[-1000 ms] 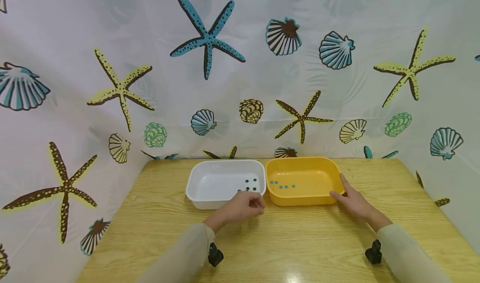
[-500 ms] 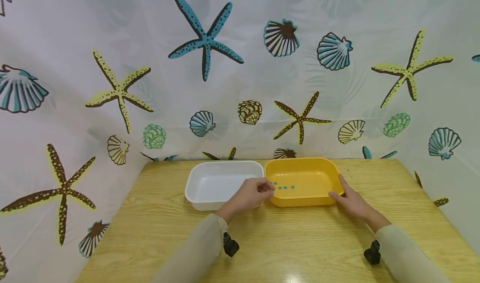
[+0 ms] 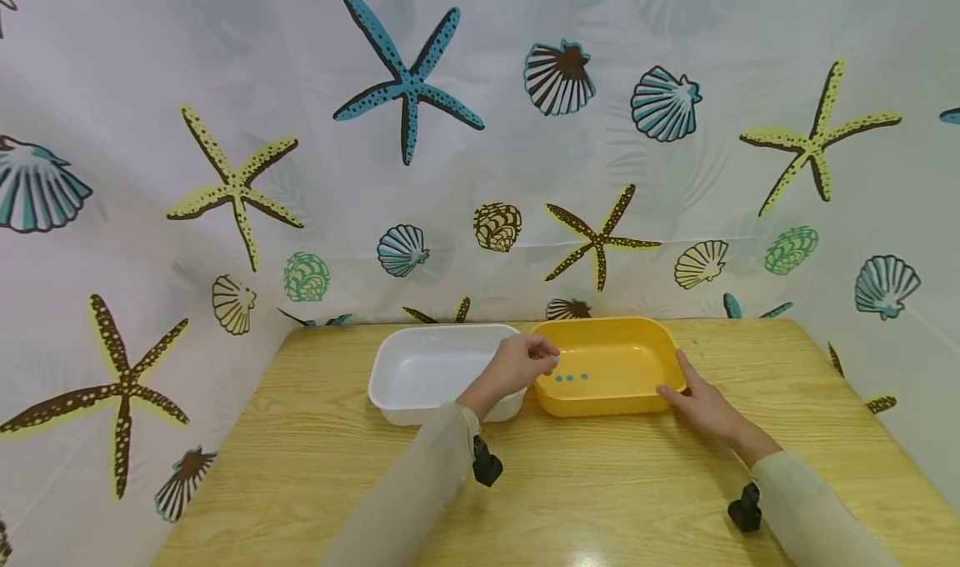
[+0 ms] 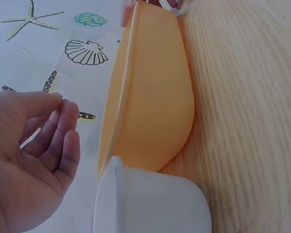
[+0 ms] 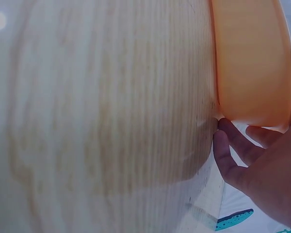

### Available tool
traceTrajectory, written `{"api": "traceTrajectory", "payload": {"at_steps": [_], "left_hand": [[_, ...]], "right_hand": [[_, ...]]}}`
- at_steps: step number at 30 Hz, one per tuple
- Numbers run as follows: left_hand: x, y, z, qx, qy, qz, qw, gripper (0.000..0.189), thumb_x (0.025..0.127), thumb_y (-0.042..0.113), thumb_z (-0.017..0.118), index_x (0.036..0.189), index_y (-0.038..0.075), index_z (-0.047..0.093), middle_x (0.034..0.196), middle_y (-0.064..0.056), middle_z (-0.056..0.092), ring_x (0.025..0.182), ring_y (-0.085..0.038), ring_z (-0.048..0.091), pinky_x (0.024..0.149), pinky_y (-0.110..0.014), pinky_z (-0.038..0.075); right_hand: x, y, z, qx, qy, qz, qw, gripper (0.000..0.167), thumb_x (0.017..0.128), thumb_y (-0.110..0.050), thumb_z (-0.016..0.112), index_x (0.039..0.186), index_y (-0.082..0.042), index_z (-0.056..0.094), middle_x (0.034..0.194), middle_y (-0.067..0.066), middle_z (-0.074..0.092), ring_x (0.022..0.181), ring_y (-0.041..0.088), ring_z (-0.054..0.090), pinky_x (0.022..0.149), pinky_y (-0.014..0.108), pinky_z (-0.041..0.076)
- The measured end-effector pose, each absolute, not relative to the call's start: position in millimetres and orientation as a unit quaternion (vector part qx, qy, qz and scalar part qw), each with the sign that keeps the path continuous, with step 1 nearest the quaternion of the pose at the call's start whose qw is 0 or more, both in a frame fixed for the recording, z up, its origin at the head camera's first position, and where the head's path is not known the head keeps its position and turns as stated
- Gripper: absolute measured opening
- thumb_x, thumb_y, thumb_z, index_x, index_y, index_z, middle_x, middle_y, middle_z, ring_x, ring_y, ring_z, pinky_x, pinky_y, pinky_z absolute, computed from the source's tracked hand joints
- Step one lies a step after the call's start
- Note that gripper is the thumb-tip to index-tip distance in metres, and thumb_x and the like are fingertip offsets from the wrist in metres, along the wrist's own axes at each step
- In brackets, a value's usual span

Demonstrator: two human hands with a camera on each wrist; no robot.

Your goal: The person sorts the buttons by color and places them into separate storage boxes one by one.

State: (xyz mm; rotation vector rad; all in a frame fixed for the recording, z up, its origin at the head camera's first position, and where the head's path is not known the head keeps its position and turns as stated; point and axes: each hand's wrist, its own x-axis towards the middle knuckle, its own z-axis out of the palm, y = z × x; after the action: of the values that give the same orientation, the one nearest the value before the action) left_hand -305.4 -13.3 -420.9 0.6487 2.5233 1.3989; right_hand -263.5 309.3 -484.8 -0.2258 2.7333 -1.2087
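My left hand (image 3: 517, 363) is over the near left corner of the yellow tub (image 3: 600, 406), thumb and index fingertips together. A speck of blue shows at those fingertips, apparently a small round blue piece (image 3: 556, 358) like a button. On the tub floor lie several similar blue discs (image 3: 570, 377), some hidden by the hand. My right hand (image 3: 701, 400) holds the tub's right end, thumb at the front and fingers along the outer side. In the right wrist view, the right hand's fingers (image 5: 237, 145) reach low against the yellow wall.
A white tub (image 3: 408, 383) stands to the left, against the yellow one; my left hand and forearm cover part of it. Both tubs are on a wood-grain table (image 3: 585, 484). Behind hangs a white cloth (image 3: 480, 158) printed with starfish and shells.
My left hand has moved right and up, from the white tub's front corner to over the yellow tub's left side. The dark discs in the white tub went out of sight. The right hand stayed.
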Motion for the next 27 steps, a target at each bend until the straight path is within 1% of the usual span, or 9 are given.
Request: {"api": "traceTrajectory", "payload": {"at_steps": [3,8,11,15,19,21,23,25,27], "left_hand": [[-309.8,-11.8,-420.8,0.214,0.852,0.469,0.087,0.018,0.094,0.014,0.059,0.105,0.002,0.067,0.09,-0.007,0.066,0.085,-0.027,0.064,0.067,-0.028,0.05],[-315.6,-9.6,-422.1,0.213,0.853,0.469,0.084,0.017,0.094,0.014,0.059,0.104,0.003,0.068,0.089,-0.01,0.066,0.085,-0.029,0.064,0.068,-0.029,0.05],[-318.9,-7.0,-423.3,0.208,0.855,0.467,0.084,0.017,0.094,0.013,0.059,0.103,0.003,0.068,0.09,-0.011,0.067,0.081,-0.025,0.064,0.067,-0.028,0.05],[-324.2,-3.0,-423.9,0.198,0.861,0.46,0.09,0.014,0.093,0.014,0.059,0.102,0.006,0.067,0.088,-0.007,0.067,0.078,-0.019,0.063,0.067,-0.028,0.05],[-329.7,0.1,-423.4,0.193,0.86,0.46,0.103,0.011,0.093,0.015,0.06,0.1,0.008,0.066,0.089,-0.007,0.067,0.081,-0.021,0.063,0.067,-0.03,0.049],[-331.0,1.2,-422.9,0.196,0.858,0.463,0.105,0.009,0.093,0.014,0.06,0.097,0.008,0.066,0.086,-0.005,0.066,0.079,-0.021,0.064,0.065,-0.029,0.049],[-333.1,2.7,-424.7,0.195,0.855,0.468,0.109,0.008,0.092,0.013,0.061,0.095,0.008,0.066,0.084,-0.006,0.066,0.078,-0.021,0.063,0.063,-0.029,0.049],[-334.9,4.1,-427.4,0.196,0.855,0.468,0.109,0.009,0.092,0.013,0.061,0.095,0.007,0.066,0.084,-0.006,0.066,0.079,-0.025,0.063,0.062,-0.029,0.048],[-336.3,6.1,-430.5,0.193,0.857,0.464,0.11,0.01,0.092,0.013,0.061,0.097,0.006,0.067,0.088,-0.011,0.066,0.084,-0.03,0.063,0.062,-0.029,0.048]], "right_hand": [[-263.2,310.0,-485.0,-0.074,0.91,-0.402,0.074,0.084,0.099,-0.041,0.045,0.149,0.0,-0.009,0.148,0.035,0.016,0.12,0.043,0.042,0.101,0.057,0.029],[-262.8,311.2,-485.3,-0.073,0.907,-0.407,0.077,0.085,0.099,-0.042,0.045,0.149,-0.001,-0.01,0.149,0.034,0.011,0.127,0.046,0.035,0.103,0.058,0.024],[-263.0,311.6,-485.2,-0.072,0.906,-0.41,0.079,0.085,0.099,-0.042,0.045,0.149,-0.002,-0.011,0.15,0.033,0.01,0.129,0.047,0.031,0.104,0.058,0.022],[-263.3,311.9,-485.2,-0.073,0.905,-0.412,0.078,0.085,0.099,-0.041,0.045,0.149,-0.002,-0.011,0.151,0.032,0.007,0.131,0.048,0.027,0.105,0.058,0.02],[-263.0,311.7,-484.5,-0.077,0.904,-0.414,0.071,0.084,0.1,-0.04,0.045,0.149,-0.002,-0.01,0.15,0.033,0.007,0.133,0.049,0.024,0.105,0.059,0.019],[-262.8,311.6,-484.3,-0.077,0.904,-0.415,0.07,0.083,0.1,-0.039,0.045,0.149,-0.002,-0.01,0.15,0.033,0.006,0.134,0.049,0.02,0.106,0.059,0.017],[-262.8,311.7,-484.5,-0.078,0.904,-0.414,0.069,0.083,0.1,-0.039,0.045,0.149,-0.002,-0.011,0.151,0.032,0.006,0.134,0.049,0.021,0.106,0.059,0.018],[-263.0,311.6,-484.8,-0.077,0.905,-0.413,0.069,0.083,0.1,-0.039,0.045,0.149,-0.002,-0.011,0.151,0.032,0.006,0.133,0.049,0.022,0.105,0.059,0.018],[-263.1,311.3,-485.1,-0.078,0.905,-0.412,0.069,0.083,0.1,-0.039,0.045,0.149,-0.001,-0.01,0.151,0.032,0.006,0.133,0.049,0.023,0.105,0.059,0.019]]}}
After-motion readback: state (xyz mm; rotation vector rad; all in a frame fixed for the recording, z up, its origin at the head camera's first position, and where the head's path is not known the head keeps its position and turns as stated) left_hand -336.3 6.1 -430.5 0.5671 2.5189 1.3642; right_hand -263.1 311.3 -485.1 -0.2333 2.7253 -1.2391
